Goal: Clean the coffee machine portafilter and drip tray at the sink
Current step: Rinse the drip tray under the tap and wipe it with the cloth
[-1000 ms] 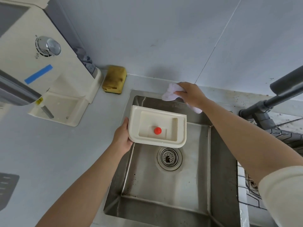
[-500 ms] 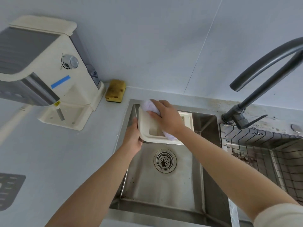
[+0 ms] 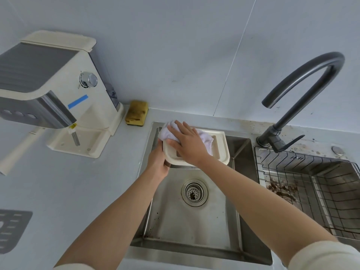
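A cream plastic drip tray [image 3: 221,151] is held over the far end of the steel sink [image 3: 196,217]. My left hand [image 3: 158,162] grips the tray's left edge from below. My right hand [image 3: 188,144] lies flat on a pale lilac cloth [image 3: 206,140] and presses it into the tray's hollow with fingers spread. The cloth covers the tray's left half, and the red float seen earlier is hidden under it. The cream coffee machine [image 3: 58,90] stands on the counter at the left. No portafilter is visible.
A yellow sponge [image 3: 136,113] leans by the wall beside the machine. A dark curved faucet [image 3: 298,90] rises at the right, above a wire rack [image 3: 311,184] set in a second basin with brown residue. The drain strainer [image 3: 194,192] sits mid-sink. A grey grate [image 3: 9,228] lies at the left edge.
My right hand brought the cloth from the sink's back rim down onto the tray and now presses it further left inside. The view tilted up, showing the faucet and machine top.
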The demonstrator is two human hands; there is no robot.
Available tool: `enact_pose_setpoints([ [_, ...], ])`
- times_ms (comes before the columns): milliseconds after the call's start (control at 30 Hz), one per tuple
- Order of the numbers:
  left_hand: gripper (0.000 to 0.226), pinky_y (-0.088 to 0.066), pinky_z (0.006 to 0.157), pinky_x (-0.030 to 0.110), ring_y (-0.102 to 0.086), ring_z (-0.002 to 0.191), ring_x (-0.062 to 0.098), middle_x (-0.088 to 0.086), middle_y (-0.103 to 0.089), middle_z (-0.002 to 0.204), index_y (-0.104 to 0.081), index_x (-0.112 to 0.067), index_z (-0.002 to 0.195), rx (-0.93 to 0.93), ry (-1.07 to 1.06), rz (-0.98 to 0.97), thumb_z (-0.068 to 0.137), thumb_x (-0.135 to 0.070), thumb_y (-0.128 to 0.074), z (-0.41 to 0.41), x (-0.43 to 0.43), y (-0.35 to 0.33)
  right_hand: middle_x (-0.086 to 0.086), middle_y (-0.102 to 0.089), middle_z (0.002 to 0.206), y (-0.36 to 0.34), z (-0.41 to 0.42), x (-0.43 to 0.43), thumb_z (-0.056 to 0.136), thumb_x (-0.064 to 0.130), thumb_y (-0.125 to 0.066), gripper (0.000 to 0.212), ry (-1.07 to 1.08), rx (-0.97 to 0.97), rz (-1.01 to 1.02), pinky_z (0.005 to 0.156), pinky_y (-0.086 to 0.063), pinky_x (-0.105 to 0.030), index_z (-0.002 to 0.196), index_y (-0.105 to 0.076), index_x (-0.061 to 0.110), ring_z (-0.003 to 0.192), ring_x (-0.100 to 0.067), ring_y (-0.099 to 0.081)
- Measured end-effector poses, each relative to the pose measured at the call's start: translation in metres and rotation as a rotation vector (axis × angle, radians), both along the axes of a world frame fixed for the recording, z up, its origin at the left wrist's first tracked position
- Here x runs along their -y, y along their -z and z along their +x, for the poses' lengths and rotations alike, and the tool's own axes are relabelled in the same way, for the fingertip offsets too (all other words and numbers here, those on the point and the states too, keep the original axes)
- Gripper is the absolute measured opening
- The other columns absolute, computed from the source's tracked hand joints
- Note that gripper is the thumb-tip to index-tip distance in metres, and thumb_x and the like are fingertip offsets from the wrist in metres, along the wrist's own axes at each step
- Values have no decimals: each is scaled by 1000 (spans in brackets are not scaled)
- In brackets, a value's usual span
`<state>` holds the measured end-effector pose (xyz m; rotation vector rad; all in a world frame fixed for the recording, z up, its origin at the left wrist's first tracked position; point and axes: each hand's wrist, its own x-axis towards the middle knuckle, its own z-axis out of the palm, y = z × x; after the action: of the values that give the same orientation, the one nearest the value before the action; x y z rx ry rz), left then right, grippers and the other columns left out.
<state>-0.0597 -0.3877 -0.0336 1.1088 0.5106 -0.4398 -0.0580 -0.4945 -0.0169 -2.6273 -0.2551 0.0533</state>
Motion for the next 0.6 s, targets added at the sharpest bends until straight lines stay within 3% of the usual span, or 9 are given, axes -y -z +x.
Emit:
enact_pose_setpoints([
  [67,12,-52,73,32,-63,79,19,3,-66,85,-60,-18,90,-18,-33,-16,94,-26,-52,3,-2,-1,-6,-26,152,2,-3,-3,96,33,-41,48,-39,15,66,113,-14,-37,141,-36,15,142,-25,-19],
  [133,11,-52,68,30,-61,77,19,6,-62,86,-57,-15,97,-4,-23,-43,95,-13,-46,7,-5,-3,-10,-39,145,2,-8,-7,95,36,-43,48,-82,56,94,109,-26,-38,135,-45,9,136,-27,-33],
  [200,24,-49,79,29,-58,84,18,5,-59,94,-48,-15,117,25,6,-74,98,-12,-35,9,-6,-6,-14,-55,131,3,-13,-10,90,42,-39,54,-129,144,76,96,-41,-44,124,-56,5,120,-33,-52],
  [267,41,-42,95,31,-58,96,18,3,-59,105,-39,-9,136,-21,0,-130,100,-27,-30,12,-11,-5,-15,-64,116,4,-18,-12,87,41,-39,52,-160,227,65,81,-49,-44,113,-63,3,98,-34,-64],
  [333,54,-43,91,31,-58,95,20,6,-58,100,-35,-6,139,-73,37,-167,99,-41,-24,16,-16,0,-14,-69,105,3,-22,-11,86,37,-44,45,-193,269,66,72,-52,-41,103,-67,2,85,-32,-67],
  [433,61,-41,93,34,-52,115,28,11,-55,109,-33,-4,140,-129,29,-170,97,-47,-28,18,-21,9,-12,-71,95,0,-27,-7,85,35,-47,40,-252,270,71,69,-50,-38,97,-70,4,77,-31,-68],
  [533,58,-47,78,35,-58,87,24,11,-58,94,-41,-2,134,-177,-34,-119,95,-45,-38,17,-23,11,-15,-71,89,-2,-29,-2,85,30,-54,33,-249,253,99,71,-51,-42,94,-71,3,77,-33,-67],
  [600,58,-50,77,39,-60,94,28,16,-60,108,-44,-1,131,-159,-25,-92,95,-45,-39,17,-25,13,-14,-69,79,-2,-30,4,86,31,-54,34,-231,232,123,69,-51,-39,83,-71,2,71,-31,-65],
])
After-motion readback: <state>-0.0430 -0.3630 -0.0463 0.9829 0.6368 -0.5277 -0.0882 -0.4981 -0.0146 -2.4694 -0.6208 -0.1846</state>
